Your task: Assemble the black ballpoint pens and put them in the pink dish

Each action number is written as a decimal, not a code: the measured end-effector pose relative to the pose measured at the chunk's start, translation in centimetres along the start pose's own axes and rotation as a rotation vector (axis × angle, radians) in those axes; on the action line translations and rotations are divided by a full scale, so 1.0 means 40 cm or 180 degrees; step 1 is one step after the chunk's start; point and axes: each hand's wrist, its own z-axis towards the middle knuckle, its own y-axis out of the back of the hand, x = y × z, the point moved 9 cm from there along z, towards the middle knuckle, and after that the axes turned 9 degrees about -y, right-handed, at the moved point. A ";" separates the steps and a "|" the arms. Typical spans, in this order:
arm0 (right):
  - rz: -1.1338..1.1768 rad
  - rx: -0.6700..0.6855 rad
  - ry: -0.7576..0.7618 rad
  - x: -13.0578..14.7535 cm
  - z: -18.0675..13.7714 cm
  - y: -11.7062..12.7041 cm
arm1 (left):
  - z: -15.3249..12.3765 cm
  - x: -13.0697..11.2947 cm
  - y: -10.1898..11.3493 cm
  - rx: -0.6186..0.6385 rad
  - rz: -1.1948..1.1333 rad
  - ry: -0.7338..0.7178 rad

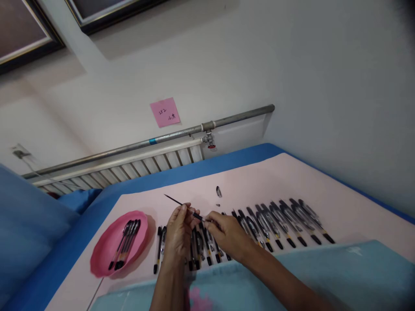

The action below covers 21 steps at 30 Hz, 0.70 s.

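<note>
Hold status: I read the left hand as closed in a narrow pinch on a thin black pen refill, gripping it at about mid-length. The right hand is pinched on the thicker near end of the same part. The pen refill is held in the air above the pink sheet, over the middle of its front edge, with the fine tip pointing toward the far left corner.

Hazards, in my judgement:
- The refill is slender and gripped at two close points. Any bending load between the hands could bow or snap it.
- A slack pinch could drop it into the row of pens directly below and knock them out of line.
- A wrist sweep could scatter the small loose parts lying just beyond the hands.

Count:
- Pen refill in hand: one.
- Pink tray, near the left edge of the sheet: one. It holds about five tray pens, which overlap, so I cannot be exact.
- Row of pens along the front edge: two left of the left hand and about ten right of the right hand, with more partly hidden under the hands.
- Small loose parts: two
</note>
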 end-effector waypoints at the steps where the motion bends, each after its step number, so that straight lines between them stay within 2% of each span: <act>1: 0.0019 0.0000 -0.0009 -0.001 0.000 0.000 | 0.000 -0.002 -0.001 -0.0013 -0.0008 -0.0002; 10: 0.0091 0.0013 -0.0071 0.005 -0.001 0.006 | -0.001 -0.013 0.001 -0.0136 -0.0057 -0.0052; 21: -0.0006 -0.0041 0.0001 0.004 -0.003 0.010 | -0.001 -0.016 -0.002 -0.0027 0.0116 -0.0069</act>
